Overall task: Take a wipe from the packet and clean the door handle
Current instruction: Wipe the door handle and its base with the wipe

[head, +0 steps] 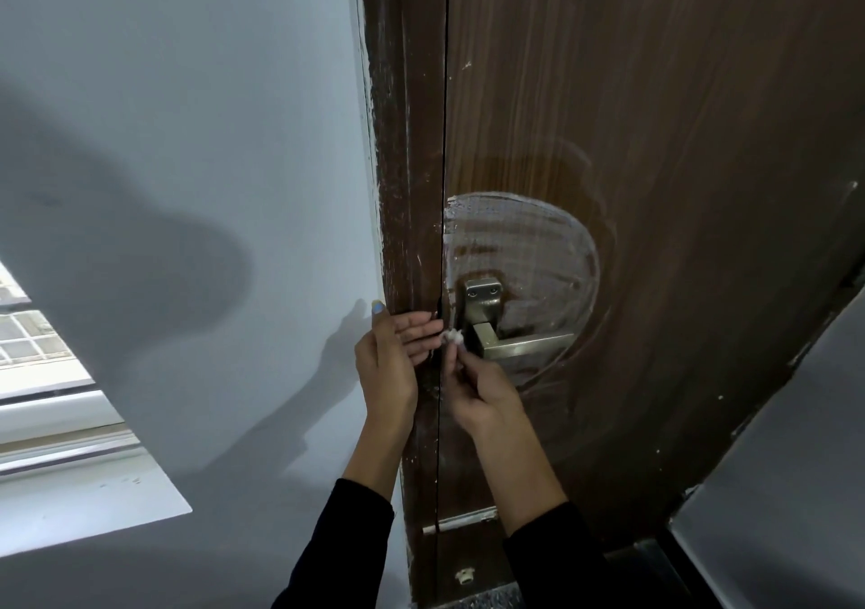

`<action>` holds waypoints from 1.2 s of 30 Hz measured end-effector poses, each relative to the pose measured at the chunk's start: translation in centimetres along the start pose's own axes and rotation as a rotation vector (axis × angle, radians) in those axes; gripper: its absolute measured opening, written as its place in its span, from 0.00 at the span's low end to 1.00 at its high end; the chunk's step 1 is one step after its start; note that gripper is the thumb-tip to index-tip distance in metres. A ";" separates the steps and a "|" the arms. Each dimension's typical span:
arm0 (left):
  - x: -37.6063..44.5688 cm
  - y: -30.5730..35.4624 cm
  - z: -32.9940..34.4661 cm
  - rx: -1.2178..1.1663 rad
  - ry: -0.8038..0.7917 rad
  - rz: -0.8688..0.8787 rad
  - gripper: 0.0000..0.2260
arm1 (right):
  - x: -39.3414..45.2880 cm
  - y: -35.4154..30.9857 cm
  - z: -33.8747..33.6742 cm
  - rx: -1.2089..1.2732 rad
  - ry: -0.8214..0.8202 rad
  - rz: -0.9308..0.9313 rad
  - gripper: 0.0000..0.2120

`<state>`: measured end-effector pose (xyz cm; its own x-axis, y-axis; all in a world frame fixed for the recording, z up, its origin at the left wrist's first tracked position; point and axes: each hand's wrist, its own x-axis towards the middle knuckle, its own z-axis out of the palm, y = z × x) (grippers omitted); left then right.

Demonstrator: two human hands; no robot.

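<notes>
Right hand (pixel 482 386) pinches a balled wipe (pixel 453 337) against the door handle (pixel 515 344); left hand (pixel 391 355), fingers spread, rests at the door's (pixel 655 140) edge.

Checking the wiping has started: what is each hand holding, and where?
The right hand pinches a small bunched white wipe at its lower end, beside the door handle. The left hand is open, holding nothing.

Left hand (pixel 391 355) flat, fingers extended — right hand (pixel 477 386) pinched, both raised.

Pale wall (pixel 187 140), perhaps a window (pixel 42 351).
</notes>
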<state>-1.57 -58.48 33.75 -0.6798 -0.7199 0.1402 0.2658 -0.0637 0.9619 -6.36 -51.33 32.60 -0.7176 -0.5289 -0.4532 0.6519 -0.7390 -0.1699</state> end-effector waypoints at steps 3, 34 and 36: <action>-0.1 0.0 0.1 0.004 0.027 0.018 0.26 | -1.2 -0.2 1.7 -0.122 -0.018 -0.062 0.04; -4.7 -1.0 5.6 0.094 0.154 0.032 0.24 | -2.7 -3.3 -5.1 -1.626 -0.143 -1.389 0.14; -4.9 -1.1 5.7 0.113 0.137 0.034 0.23 | -2.6 -4.3 -5.9 -1.597 -0.074 -1.397 0.13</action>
<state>-2.41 -50.98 33.31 -0.5702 -0.8083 0.1467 0.2027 0.0347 0.9786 -5.80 -44.31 29.37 -0.7740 -0.1215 0.6214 -0.6230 0.3214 -0.7132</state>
